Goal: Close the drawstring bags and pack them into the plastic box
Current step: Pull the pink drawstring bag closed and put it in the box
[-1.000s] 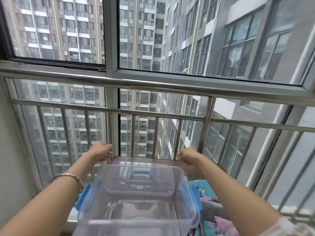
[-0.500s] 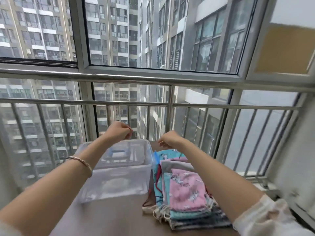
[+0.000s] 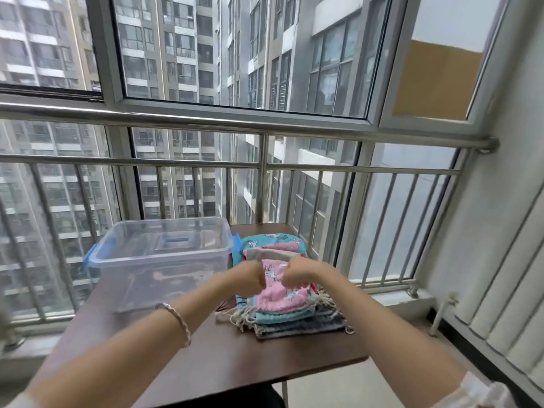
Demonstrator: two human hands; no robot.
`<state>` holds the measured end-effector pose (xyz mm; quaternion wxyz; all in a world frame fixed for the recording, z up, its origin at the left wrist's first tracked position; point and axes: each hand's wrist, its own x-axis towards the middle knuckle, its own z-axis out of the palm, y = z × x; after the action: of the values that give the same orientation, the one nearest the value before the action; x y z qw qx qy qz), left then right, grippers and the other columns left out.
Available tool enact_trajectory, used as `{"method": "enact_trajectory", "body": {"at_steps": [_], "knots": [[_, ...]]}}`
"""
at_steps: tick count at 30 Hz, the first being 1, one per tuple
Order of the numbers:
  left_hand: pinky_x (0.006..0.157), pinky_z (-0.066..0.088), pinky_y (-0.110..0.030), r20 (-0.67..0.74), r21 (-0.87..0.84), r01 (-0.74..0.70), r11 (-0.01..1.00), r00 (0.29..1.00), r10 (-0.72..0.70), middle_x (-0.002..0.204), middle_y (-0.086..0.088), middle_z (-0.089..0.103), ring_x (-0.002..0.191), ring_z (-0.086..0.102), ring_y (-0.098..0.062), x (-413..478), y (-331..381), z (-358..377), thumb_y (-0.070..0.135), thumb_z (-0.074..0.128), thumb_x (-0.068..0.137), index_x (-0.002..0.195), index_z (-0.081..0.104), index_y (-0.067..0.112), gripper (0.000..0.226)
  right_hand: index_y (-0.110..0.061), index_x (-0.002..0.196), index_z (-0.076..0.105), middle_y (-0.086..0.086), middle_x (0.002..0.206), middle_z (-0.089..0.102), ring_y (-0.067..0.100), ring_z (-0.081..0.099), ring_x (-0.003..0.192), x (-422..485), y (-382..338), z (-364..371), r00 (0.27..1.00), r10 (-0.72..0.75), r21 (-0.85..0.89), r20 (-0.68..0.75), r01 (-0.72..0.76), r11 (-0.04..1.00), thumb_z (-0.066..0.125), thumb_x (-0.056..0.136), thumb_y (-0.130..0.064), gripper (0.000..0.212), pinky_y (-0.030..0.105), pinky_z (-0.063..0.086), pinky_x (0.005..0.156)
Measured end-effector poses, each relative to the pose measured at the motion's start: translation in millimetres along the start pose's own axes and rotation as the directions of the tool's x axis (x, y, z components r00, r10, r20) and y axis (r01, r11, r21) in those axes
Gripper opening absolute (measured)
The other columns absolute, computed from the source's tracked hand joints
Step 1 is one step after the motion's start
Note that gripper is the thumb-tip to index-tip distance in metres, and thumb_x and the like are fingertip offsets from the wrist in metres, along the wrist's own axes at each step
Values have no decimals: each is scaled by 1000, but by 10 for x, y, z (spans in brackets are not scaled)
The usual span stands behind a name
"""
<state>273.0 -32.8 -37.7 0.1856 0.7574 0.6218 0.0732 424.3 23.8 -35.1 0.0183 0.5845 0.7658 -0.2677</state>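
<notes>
A clear plastic box [image 3: 164, 260] with blue clips stands open on the left of the brown table [image 3: 223, 354], and what looks like its lid lies inside it. To its right lies a stack of flat drawstring bags [image 3: 294, 316], with a pink printed bag [image 3: 279, 293] on top. My left hand [image 3: 250, 275] and my right hand [image 3: 297, 273] are side by side over the far edge of the pink bag, fingers curled down on its cloth. Motion blur hides the exact grip.
A steel railing [image 3: 265, 163] and window glass run right behind the table. A white wall and a ribbed radiator [image 3: 506, 304] stand to the right. The table's front right corner [image 3: 362, 359] is near my right forearm.
Both hands have come down from the far side of the box and moved right onto the top pink bag. The view has swung right and back, bringing the bag stack into full sight.
</notes>
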Motion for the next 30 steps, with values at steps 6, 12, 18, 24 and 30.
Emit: {"method": "enact_trajectory", "body": {"at_steps": [6, 12, 18, 24, 30], "knots": [[85, 50, -37, -22, 157, 74, 985, 997, -71, 115, -10, 60, 104, 58, -29, -56, -144, 568, 13, 52, 83, 112, 59, 12, 30, -12, 67, 45, 5, 76, 48, 24, 52, 78, -142, 220, 293, 994, 94, -404, 49, -66, 912, 53, 76, -2, 16, 31, 44, 66], [79, 51, -40, -322, -62, 24, 998, 946, -43, 98, -7, 64, 86, 61, -24, -58, -165, 515, 18, 46, 94, 95, 62, 12, 18, -15, 64, 50, 1, 66, 50, 20, 52, 64, -215, 156, 148, 955, -79, -246, -286, 6, 969, 48, 89, -9, 25, 30, 44, 55], [73, 52, -43, -540, -322, -101, 941, 836, -95, 90, -6, 63, 77, 58, -22, -108, -42, -38, 21, 40, 100, 97, 55, 10, 18, -12, 87, 61, 2, 85, 58, 15, 58, 77, -253, -118, -196, 758, -168, -48, -631, 177, 983, 39, 97, -9, 24, 20, 47, 60], [52, 28, -19, -669, -270, -128, 954, 738, -91, 74, 0, 54, 61, 45, -8, -490, -201, -452, 20, 35, 102, 88, 54, 8, 26, -9, 78, 55, 10, 90, 55, 22, 52, 81, -297, -457, -224, 743, -307, 21, -595, 396, 918, 35, 94, -3, 26, 30, 43, 70], [63, 46, -35, -666, -288, -60, 956, 729, -155, 75, -2, 60, 69, 56, -19, -955, -754, -444, 24, 40, 100, 86, 58, 11, 27, -18, 82, 52, -2, 74, 54, 18, 51, 70, -347, -840, 149, 800, -416, -13, -432, 456, 890, 37, 97, -32, 26, 33, 35, 59]]}}
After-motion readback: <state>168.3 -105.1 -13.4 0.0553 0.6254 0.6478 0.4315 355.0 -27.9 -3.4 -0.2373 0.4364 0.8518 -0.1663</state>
